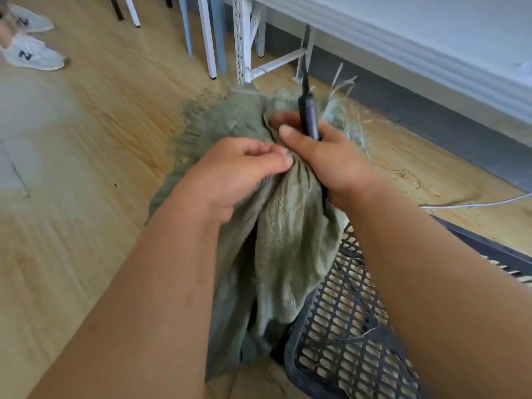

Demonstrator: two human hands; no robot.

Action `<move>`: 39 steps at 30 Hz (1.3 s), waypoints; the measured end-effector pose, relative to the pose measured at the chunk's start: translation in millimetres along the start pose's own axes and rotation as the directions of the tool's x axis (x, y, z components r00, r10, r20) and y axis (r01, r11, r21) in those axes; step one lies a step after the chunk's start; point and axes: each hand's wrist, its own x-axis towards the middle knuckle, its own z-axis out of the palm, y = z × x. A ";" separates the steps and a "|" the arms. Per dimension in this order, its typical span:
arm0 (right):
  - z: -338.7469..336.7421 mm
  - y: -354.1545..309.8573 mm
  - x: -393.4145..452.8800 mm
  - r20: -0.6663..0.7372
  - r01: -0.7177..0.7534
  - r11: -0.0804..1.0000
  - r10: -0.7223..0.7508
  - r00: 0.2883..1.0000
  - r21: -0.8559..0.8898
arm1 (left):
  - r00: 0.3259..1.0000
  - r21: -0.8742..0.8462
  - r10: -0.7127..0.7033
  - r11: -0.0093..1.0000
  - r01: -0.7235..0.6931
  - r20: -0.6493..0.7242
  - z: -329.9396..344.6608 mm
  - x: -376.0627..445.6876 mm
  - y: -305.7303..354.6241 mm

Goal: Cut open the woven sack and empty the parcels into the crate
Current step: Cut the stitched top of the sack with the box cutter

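I look down from the head camera at two bare arms over a wooden floor (86,156); the left hand (241,171) is pressed shut, pinching a bunch of the green woven sack (282,240) near its frayed top; the right hand (325,156) is wrapped around a dark-handled cutter (308,116), tip pointing up and away, and also grips the fabric; the sack hangs limp, its lower end by the corner of the black mesh crate (345,326) at lower right; no parcels are visible; I judge the cutting stage is ending; next I would lift and tip the sack over the crate, keeping the blade clear.
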 end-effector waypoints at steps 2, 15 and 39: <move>0.8 -13.5 5.0 0.008 0.067 0.997 -0.067 0.998 -0.038 | 0.997 -0.282 -0.083 0.956 0.080 0.001 4.9 1.2 2.2; 11.7 -15.8 -11.7 -0.100 -0.048 0.657 -0.043 0.994 -0.752 | 0.927 -0.310 -0.369 0.891 0.332 -0.067 18.0 7.5 -14.6; -1.6 -2.3 -13.5 -0.096 0.062 0.672 -0.195 0.976 -0.738 | 0.884 0.639 0.357 0.764 -0.089 -0.303 18.3 3.0 -11.2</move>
